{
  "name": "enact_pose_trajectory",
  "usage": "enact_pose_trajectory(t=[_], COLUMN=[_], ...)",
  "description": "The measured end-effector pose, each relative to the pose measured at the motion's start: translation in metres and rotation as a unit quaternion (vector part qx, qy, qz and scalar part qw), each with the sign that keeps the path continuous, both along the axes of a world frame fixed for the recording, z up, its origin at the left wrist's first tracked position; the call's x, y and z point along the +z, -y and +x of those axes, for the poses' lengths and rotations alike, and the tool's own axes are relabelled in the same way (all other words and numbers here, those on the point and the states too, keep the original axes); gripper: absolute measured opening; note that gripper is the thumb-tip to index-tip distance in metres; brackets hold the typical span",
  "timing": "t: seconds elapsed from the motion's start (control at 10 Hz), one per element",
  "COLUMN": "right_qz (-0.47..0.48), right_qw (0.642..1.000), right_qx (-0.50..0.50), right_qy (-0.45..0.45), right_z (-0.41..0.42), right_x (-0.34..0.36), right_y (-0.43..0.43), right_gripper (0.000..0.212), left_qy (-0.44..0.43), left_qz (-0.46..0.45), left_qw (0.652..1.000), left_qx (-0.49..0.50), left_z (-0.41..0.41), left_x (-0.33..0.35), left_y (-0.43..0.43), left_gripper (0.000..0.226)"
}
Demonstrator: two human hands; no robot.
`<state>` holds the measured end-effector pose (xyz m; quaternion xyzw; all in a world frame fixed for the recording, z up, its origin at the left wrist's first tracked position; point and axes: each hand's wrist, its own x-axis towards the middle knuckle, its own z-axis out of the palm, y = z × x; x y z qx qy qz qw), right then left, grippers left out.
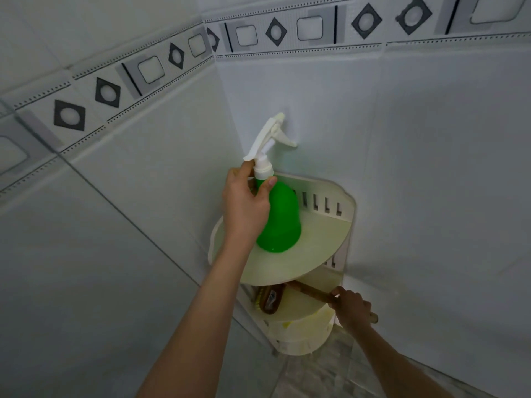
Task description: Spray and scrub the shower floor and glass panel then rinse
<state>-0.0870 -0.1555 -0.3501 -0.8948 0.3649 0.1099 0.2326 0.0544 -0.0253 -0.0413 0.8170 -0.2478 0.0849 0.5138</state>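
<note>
Both tools sit in the corner shelf unit (349, 225), and we have a hand on each. Our left hand (247, 202) curls round the neck of the green spray bottle (283, 222), thumb across the front just under the cap and fingers behind. That high grip leaves the white trigger head (275, 136) free and lets the bottle lift straight off the top tier (316, 249); we cannot tell whether its base is touching the shelf or just clear of it. Our right hand (352, 308) is wrapped round the wooden handle (311, 293) of the scrub brush (273, 301), whose head lies on the tier below (304, 311), tucked under the upper one. Gripping the outer end of the handle should let us draw the brush out sideways without knocking the shelf above. We judge this to be the gathering step, with spraying and scrubbing not yet begun. The shower floor (316, 374) shows only as a grey patch beneath the shelves, and we cannot pick out the glass panel for certain.
</note>
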Motion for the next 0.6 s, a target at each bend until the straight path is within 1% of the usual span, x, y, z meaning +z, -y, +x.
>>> enact_pose_trajectory(t=[0.1, 0.2, 0.3, 0.4, 0.5, 0.6], right_qz=[-0.003, 0.007, 0.033, 0.070, 0.129, 0.168], right_qw=[1.000, 1.000, 0.998, 0.993, 0.982, 0.969], right_qx=[0.010, -0.004, -0.025, -0.041, -0.070, -0.085], right_qy=[0.002, 0.018, 0.046, 0.084, 0.120, 0.163], right_z=[-0.002, -0.010, -0.021, -0.037, -0.054, -0.073], right_x=[0.007, 0.024, 0.042, 0.060, 0.086, 0.113], right_y=[0.001, 0.000, 0.002, 0.003, 0.005, 0.005], right_gripper=[0.034, 0.045, 0.049, 0.048, 0.042, 0.034], left_qy=[0.016, -0.006, -0.032, -0.063, -0.087, -0.090], left_qz=[-0.005, -0.030, -0.043, -0.039, -0.046, -0.043], left_qw=[1.000, 0.999, 0.998, 0.997, 0.995, 0.995], left_qx=[-0.006, -0.014, -0.023, -0.015, 0.004, 0.026], left_z=[-0.001, -0.002, -0.007, -0.019, -0.040, -0.057], left_x=[-0.004, -0.013, -0.013, -0.013, -0.009, -0.011], left_y=[-0.001, -0.003, -0.008, -0.016, -0.026, -0.037], left_gripper=[0.038, 0.045, 0.056, 0.059, 0.054, 0.049])
